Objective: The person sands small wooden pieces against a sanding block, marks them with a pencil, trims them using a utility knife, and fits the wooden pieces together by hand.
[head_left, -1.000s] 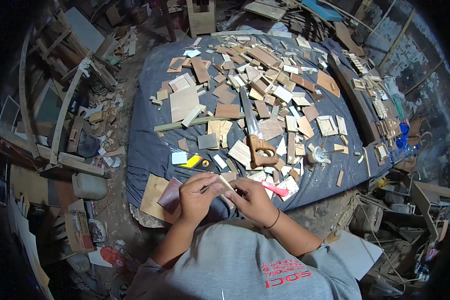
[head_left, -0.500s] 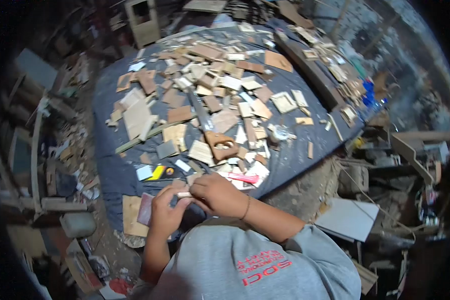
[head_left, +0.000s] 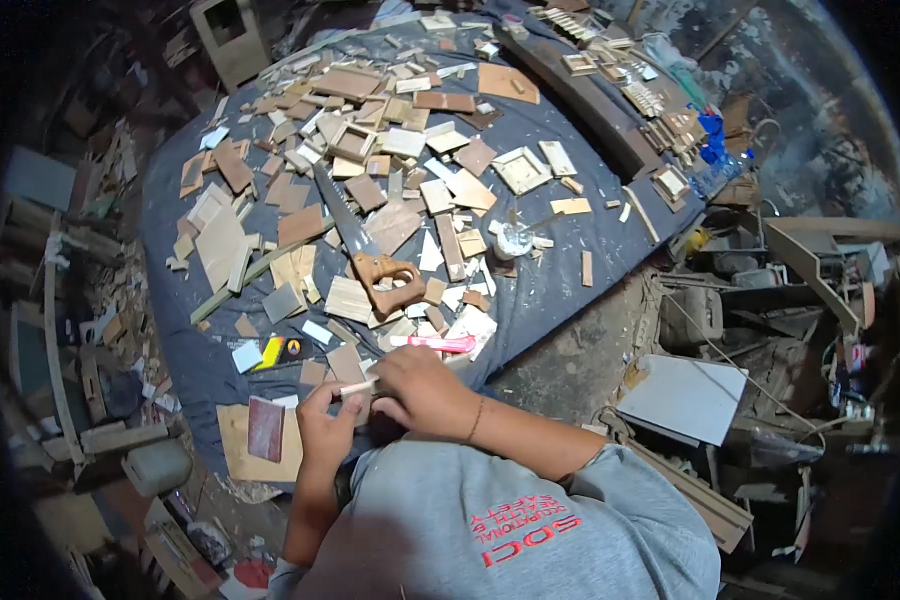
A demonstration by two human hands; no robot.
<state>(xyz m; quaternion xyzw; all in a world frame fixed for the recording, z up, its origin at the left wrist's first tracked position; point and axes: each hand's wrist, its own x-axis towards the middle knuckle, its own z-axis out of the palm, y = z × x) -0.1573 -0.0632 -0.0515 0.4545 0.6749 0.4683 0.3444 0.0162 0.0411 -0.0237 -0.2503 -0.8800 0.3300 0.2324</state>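
A small pale strip of wood (head_left: 357,387) is pinched between my two hands, close to my body at the near edge of the cloth. My left hand (head_left: 325,425) grips its left end between thumb and fingers. Curled over the right end is my right hand (head_left: 428,392), whose fingers are partly hidden. Just beyond lie a red-and-white cutter or similar slim tool (head_left: 435,344) and a yellow-and-black packet (head_left: 276,350). A handsaw (head_left: 388,284) with a wooden handle rests on the scraps. Left of my left hand, a reddish-brown block (head_left: 265,428) sits on a plywood piece (head_left: 232,440).
Many wood offcuts (head_left: 395,228) are scattered over the dark cloth (head_left: 540,300). A small cup (head_left: 512,240) with a stick in it stands right of the saw. A long dark beam (head_left: 580,100) lies at the back right. Clutter and a white board (head_left: 682,398) are on the right.
The view has shifted, so the table's contents appear farther left. Both hands still hold the wood strip, now tilted differently, and more of the reddish-brown block shows.
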